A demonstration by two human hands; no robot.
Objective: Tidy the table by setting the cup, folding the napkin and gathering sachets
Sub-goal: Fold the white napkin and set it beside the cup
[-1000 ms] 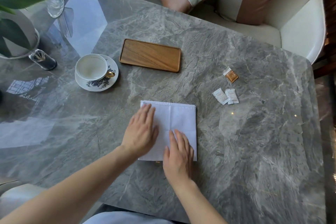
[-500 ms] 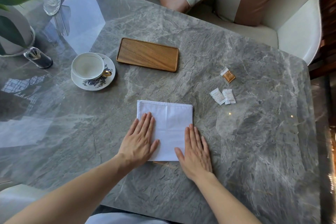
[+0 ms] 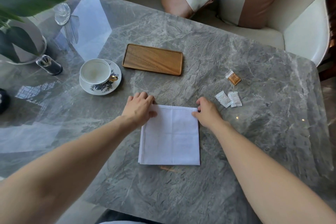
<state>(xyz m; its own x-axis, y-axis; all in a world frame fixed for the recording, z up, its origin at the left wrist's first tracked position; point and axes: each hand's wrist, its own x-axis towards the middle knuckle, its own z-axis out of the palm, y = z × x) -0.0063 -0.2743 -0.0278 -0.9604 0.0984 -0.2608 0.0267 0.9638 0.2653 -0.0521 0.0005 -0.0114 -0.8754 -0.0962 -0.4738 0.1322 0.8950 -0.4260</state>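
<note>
Napkin: the white square cloth napkin lies flat on the grey marble table, folded into a layered square, with creases crossing its middle.
Left hand: the left hand pinches the napkin's far left corner, fingers curled over the hem.
Right hand: the right hand grips the far right corner in the same way.
Step in hand: likely one more fold, far edge brought toward the person.
Cup: the white gold-handled teacup stands upright on its flowered saucer, left of the wooden rectangular tray; this part looks done.
Sachets: two white paper sachets lie touching, with a brown sachet near them, all loose on the table right of the napkin, well apart from the tray.
Left to do: finish the napkin, then gather the three sachets.
</note>
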